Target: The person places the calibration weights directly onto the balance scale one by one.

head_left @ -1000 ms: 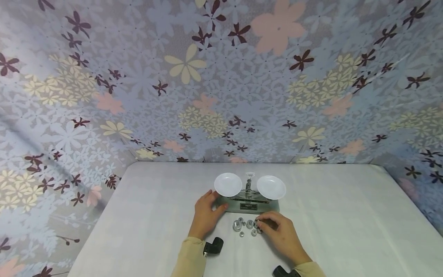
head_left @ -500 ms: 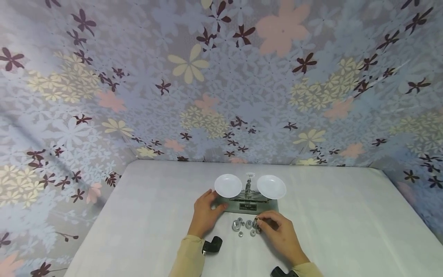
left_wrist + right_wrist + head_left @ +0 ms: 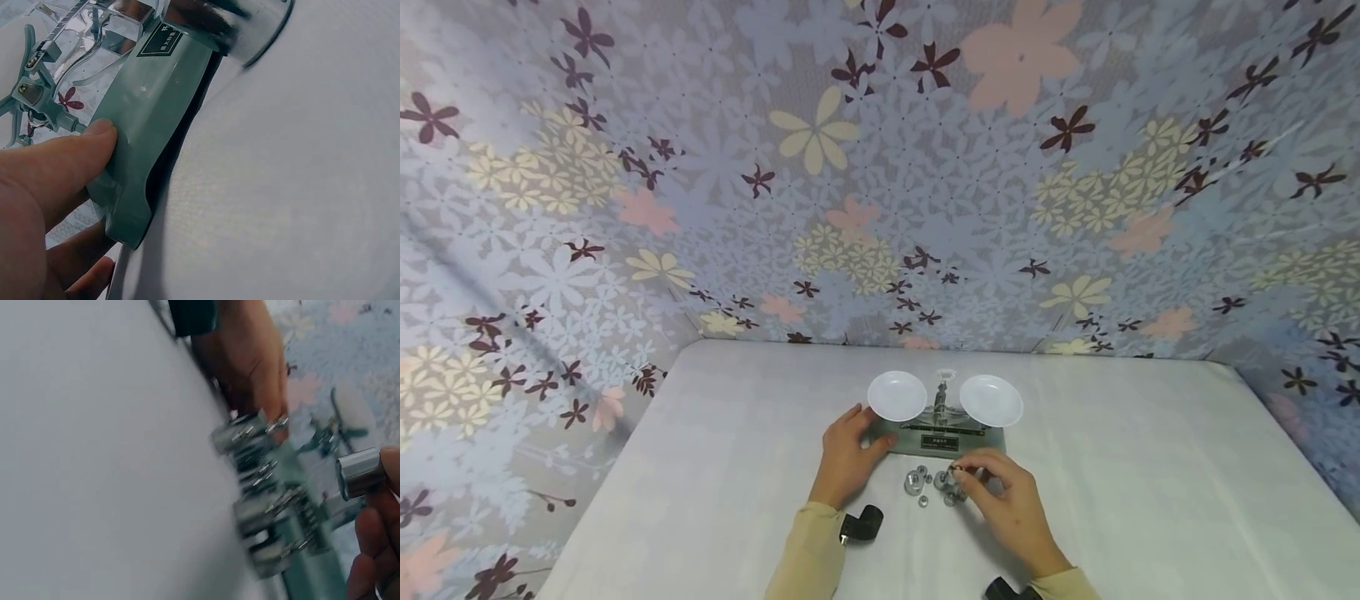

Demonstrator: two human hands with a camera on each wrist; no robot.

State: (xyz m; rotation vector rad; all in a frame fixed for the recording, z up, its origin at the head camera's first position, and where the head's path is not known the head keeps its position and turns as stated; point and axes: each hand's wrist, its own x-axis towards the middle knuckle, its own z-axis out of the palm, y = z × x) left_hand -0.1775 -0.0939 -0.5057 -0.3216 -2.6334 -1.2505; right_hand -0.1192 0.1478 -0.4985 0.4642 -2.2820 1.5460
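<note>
A green balance scale [image 3: 906, 440] with two white pans stands on the white table. My left hand [image 3: 845, 458] grips the left end of its base; in the left wrist view the thumb lies on top of the green base [image 3: 153, 106] and other fingers show past its end. In front of the scale, my right hand [image 3: 1011, 512] pinches a small shiny metal weight [image 3: 360, 473] at the fingertips, held up off the table. Several other metal weights [image 3: 914, 482] sit grouped beside that hand, partly hidden by it in the head view and blurred in the right wrist view.
The left pan [image 3: 897, 396] and right pan [image 3: 991, 400] are raised above the base. A black wrist camera [image 3: 862, 523] sits on the left sleeve. Floral cloth walls [image 3: 805, 250] rise behind and beside the white table [image 3: 737, 417].
My right fingertips have shifted slightly up and left, and a weight now shows lifted between them. The left hand stays on the scale's base. The head view has tilted a little.
</note>
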